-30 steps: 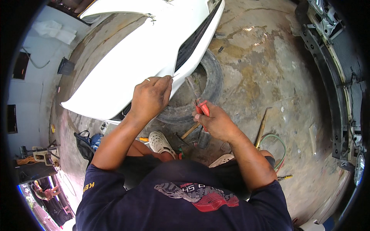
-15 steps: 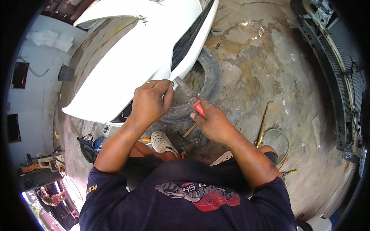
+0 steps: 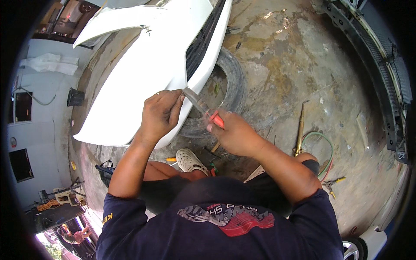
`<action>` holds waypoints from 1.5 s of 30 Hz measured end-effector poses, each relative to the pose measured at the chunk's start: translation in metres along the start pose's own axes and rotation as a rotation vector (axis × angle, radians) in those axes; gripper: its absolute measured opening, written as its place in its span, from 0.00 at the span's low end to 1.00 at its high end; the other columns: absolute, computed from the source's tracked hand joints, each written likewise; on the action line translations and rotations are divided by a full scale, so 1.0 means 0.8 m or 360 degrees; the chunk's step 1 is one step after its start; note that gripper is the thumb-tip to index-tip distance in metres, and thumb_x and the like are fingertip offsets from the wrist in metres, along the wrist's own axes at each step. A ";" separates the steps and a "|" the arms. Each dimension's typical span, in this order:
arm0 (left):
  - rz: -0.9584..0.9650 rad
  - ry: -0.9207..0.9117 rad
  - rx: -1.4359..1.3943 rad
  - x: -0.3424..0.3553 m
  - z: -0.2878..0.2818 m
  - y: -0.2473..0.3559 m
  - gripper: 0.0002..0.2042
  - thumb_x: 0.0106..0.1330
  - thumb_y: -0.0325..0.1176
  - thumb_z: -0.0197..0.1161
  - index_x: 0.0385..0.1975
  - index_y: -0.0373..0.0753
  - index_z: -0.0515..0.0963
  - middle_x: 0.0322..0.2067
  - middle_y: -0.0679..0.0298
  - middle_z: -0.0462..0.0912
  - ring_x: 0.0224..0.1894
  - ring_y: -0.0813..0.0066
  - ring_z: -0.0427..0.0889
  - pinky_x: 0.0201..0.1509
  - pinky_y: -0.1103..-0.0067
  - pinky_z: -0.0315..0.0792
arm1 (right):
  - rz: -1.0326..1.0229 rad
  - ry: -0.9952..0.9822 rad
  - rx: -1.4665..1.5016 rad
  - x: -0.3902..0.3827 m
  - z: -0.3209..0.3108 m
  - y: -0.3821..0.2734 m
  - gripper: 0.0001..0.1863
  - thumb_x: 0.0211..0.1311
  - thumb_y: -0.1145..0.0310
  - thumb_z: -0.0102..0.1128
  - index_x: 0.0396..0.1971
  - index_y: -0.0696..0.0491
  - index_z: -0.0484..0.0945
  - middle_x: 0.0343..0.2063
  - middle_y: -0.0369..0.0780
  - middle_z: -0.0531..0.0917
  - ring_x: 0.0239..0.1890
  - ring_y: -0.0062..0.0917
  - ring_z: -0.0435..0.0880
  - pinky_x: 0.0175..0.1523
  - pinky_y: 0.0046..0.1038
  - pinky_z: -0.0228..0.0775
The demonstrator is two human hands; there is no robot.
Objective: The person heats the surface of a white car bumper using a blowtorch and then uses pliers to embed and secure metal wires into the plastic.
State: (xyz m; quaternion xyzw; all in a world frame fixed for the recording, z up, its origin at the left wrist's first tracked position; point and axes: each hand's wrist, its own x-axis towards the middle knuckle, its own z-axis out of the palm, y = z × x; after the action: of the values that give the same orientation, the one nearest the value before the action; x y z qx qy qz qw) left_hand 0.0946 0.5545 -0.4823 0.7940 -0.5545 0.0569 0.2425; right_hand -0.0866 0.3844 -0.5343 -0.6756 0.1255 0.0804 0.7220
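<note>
A white car bumper (image 3: 125,91) with a dark grille (image 3: 202,43) rests over a worn tyre (image 3: 232,91) on the floor. My left hand (image 3: 160,115) is closed at the bumper's edge, thumb and fingertips pinched together on something too small to make out. In my right hand (image 3: 234,134) is a red-handled pliers-like tool (image 3: 216,119), its long grey metal end reaching up to my left fingertips. The right hand and tool are slightly smeared by motion, and the tool's tip is hard to distinguish.
A brass torch (image 3: 300,134) with hoses (image 3: 326,138) and small tools (image 3: 336,186) lie on the stained concrete (image 3: 290,73). A car front structure (image 3: 372,56) stands at right. A bucket (image 3: 76,97) is by the left wall; a person (image 3: 74,235) is beyond at lower left.
The tool's metal end has moved leftward and closer to my left fingertips. My left hand keeps its pinch. The whole view has shifted somewhat, with the bumper appearing further left.
</note>
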 end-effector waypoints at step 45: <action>-0.0266 0.0030 0.0085 -0.010 0.026 0.033 0.04 0.70 0.28 0.70 0.38 0.35 0.86 0.30 0.51 0.88 0.33 0.52 0.90 0.38 0.65 0.83 | -0.0010 0.0018 -0.0356 -0.015 -0.022 -0.004 0.26 0.67 0.76 0.57 0.66 0.55 0.72 0.47 0.60 0.85 0.54 0.57 0.84 0.60 0.46 0.75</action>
State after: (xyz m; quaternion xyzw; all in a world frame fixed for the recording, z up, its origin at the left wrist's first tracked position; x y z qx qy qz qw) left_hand 0.0641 0.5450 -0.4949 0.8431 -0.4824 0.0589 0.2303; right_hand -0.0984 0.3673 -0.5285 -0.7529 0.1179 0.0879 0.6415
